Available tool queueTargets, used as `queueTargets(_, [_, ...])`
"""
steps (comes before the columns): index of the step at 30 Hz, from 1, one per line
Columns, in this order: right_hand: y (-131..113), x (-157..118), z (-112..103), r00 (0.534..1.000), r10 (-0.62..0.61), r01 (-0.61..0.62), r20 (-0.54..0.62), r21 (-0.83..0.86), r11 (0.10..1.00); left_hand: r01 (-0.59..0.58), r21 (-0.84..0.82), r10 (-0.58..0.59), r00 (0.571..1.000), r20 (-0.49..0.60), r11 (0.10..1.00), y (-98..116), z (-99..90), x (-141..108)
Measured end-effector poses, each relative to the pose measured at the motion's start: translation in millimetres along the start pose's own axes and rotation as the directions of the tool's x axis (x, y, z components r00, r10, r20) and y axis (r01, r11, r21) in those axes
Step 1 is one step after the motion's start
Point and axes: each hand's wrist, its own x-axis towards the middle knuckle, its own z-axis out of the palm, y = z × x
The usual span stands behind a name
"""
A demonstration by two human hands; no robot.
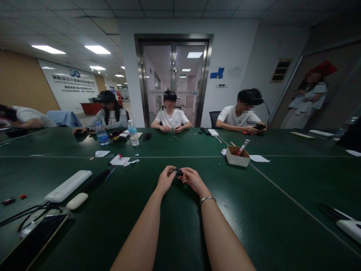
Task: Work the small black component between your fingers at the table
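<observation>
A small black object (pixel 179 172) is held between my two hands above the green table (pixel 180 226), near the middle of the view. My left hand (pixel 166 179) has its thumb and fingers pinched at the object's left end, where a lighter tip shows. On the other side, my right hand (pixel 193 180) closes its fingertips round the black right end. A silver bracelet (pixel 208 200) circles my right wrist. The object is too small to identify.
At the left lie a white power bank (pixel 68 186), a white oval case (pixel 77 201), cables and a phone (pixel 34 241). Ahead stand two bottles (pixel 102 133), paper scraps (pixel 119 160) and a small box (pixel 237 156). Several people sit across the table; another person stands far right.
</observation>
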Motion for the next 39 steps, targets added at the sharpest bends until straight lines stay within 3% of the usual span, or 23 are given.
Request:
queueTargets(16, [4.1,2.0,-0.4,1.0,-0.001,0.001,-0.015,-0.026,1.0,0.004,-0.006,-0.004,1.0,0.03,1.0,-8.3,1.9,-0.1])
queueTargets(31, [5.9,2.9,-2.3,1.0,-0.018,0.018,0.007,-0.046,0.999,-0.021,-0.02,0.022,0.998,0.055,1.0,-2.4,0.7,-2.8])
queueTargets(39, [7.6,5.4,-1.5,0.999,-0.011,0.01,-0.032,-0.023,1.0,-0.054,-0.019,0.054,0.999,0.007,0.998,-2.1,1.3,-2.1])
